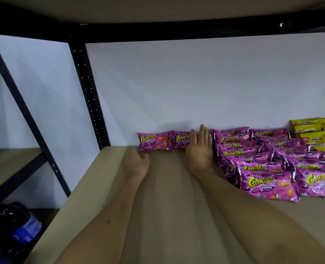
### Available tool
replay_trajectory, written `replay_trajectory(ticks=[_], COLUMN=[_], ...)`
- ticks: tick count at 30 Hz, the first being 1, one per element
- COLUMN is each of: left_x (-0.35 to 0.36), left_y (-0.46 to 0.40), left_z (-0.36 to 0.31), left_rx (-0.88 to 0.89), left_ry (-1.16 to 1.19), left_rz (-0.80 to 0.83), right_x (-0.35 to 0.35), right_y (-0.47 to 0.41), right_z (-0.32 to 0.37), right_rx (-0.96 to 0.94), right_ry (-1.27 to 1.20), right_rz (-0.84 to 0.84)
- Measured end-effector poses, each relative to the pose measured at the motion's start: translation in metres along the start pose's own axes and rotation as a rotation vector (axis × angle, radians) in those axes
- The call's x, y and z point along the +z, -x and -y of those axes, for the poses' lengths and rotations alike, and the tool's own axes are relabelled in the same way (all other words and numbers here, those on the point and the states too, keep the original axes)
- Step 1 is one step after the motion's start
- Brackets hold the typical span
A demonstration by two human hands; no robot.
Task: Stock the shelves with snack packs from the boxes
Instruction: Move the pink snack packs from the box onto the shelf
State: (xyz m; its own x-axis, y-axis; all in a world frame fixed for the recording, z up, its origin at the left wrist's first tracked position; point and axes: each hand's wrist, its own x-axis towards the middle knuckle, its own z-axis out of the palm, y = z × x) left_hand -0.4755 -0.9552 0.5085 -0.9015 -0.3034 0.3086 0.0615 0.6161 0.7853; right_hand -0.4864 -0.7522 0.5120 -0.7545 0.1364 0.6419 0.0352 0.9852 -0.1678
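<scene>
Two pink packs (155, 141) stand beside overlapping rows (260, 159), yellow packs (317, 130) beyond.

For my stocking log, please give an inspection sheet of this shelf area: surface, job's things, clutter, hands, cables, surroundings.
Surface: tan shelf board, bare in front.
Job's things: two purple snack packs upright against the back wall; purple rows at right; yellow packs behind them.
Clutter: nothing seen.
Hands: left hand below the leftmost pack, contact unclear; right hand flat, fingers straight, against the second pack.
Cables: nothing seen.
Surroundings: black rack post, white wall, dark blue object below left.
</scene>
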Motion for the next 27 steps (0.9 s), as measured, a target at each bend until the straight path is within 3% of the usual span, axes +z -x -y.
replay_trajectory(ticks=[4,9,16,20,24,27], left_x=[-0.014,-0.034,-0.065,-0.086,-0.083,-0.063], left_y=[0.018,0.055,0.127,0.185,0.251,0.293], left_z=[0.006,-0.001,-0.03,-0.045,-0.045,-0.027], left_rx=[0.044,0.27,0.455,0.529,0.666,0.68], left_ry=[-0.144,-0.296,-0.376,-0.414,-0.416,-0.445], left_rz=[0.067,0.164,0.221,0.174,-0.153,-0.242], right_x=[-0.014,-0.062,-0.134,-0.168,-0.192,-0.19], right_y=[0.016,0.066,0.116,0.162,0.225,0.268], right_z=[0.007,0.017,0.0,-0.019,-0.043,-0.068], right_rx=[-0.093,-0.141,-0.199,-0.255,-0.37,-0.487], right_ry=[-0.051,-0.124,-0.251,-0.341,-0.376,-0.387], right_rz=[0.077,0.285,0.384,0.304,-0.055,-0.072])
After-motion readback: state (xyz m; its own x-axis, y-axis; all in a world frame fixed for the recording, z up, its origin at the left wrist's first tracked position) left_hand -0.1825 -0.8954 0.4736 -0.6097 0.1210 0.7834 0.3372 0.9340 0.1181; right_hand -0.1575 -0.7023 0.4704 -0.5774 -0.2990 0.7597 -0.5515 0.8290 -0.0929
